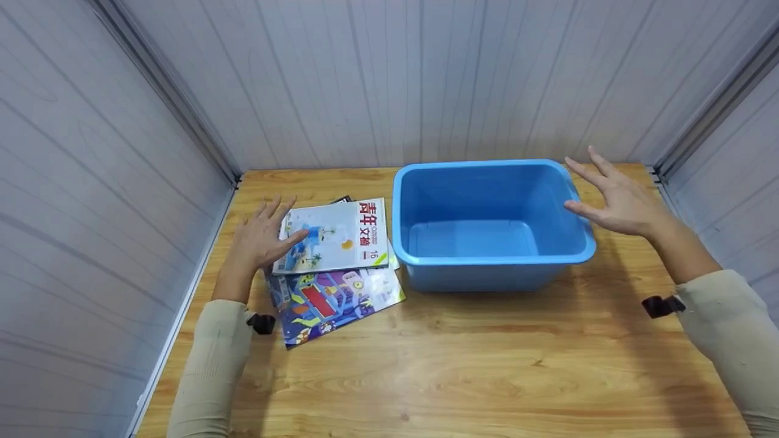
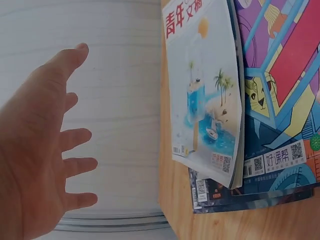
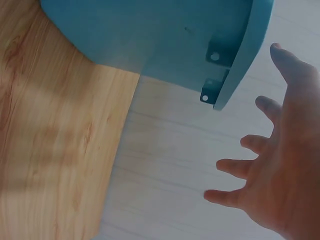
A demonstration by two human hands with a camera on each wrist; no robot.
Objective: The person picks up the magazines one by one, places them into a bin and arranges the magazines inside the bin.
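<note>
A person's left hand [image 1: 263, 238], fingers spread and gripping nothing, hovered at the left edge of a loose pile of magazines [image 1: 331, 267] near the table's [image 1: 475, 365] left edge, while the right hand [image 1: 614, 201], equally open and empty, hung beside the blue tub's [image 1: 487, 261] right rim; the fanned, overlapping covers could slide apart if only the top 1 were caught

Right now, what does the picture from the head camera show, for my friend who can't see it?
A person's left hand hovers, fingers spread, over a small pile of magazines on a wooden table. Their right hand is open beside the right rim of an empty blue plastic tub. Pale panelled walls surround the table.
</note>
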